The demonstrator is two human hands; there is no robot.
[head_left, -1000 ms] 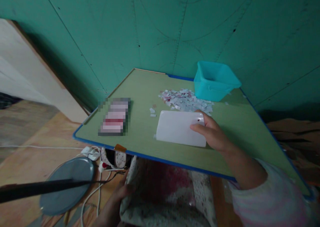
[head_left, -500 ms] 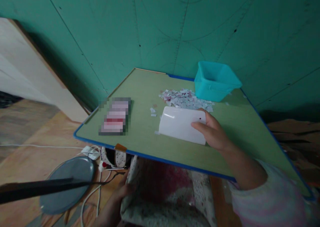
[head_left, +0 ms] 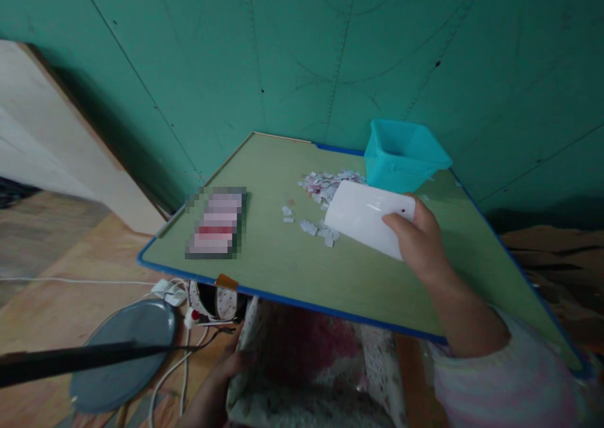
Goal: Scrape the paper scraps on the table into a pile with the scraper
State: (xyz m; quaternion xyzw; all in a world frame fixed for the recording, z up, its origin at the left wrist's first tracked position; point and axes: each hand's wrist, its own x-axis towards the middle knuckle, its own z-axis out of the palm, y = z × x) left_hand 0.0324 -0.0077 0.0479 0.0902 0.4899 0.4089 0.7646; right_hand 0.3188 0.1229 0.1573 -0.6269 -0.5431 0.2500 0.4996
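My right hand (head_left: 419, 242) grips one end of a flat white plastic sheet (head_left: 365, 217) with a small dark hole near my thumb. The sheet is tilted over a heap of small paper scraps (head_left: 325, 181) and hides part of it; whether it touches the tabletop I cannot tell. A smaller cluster of scraps (head_left: 321, 231) lies in front of the heap, with a few loose bits to its left. Below the table's front edge, my left hand (head_left: 219, 381) is closed on the left rim of a speckled, stained bin (head_left: 302, 399); part of that hand is hidden.
A turquoise plastic basket (head_left: 401, 163) stands at the back right of the green table (head_left: 268, 270). A blurred-out phone-like object (head_left: 217, 223) lies at left. On the floor are a grey oval stool top (head_left: 127, 359) and white cables (head_left: 158, 377). A dark strap crosses the lower left.
My right hand has moved the white sheet to the right and away from the front edge, turning it slightly. A small cluster of scraps now shows where it was. My left hand stays put.
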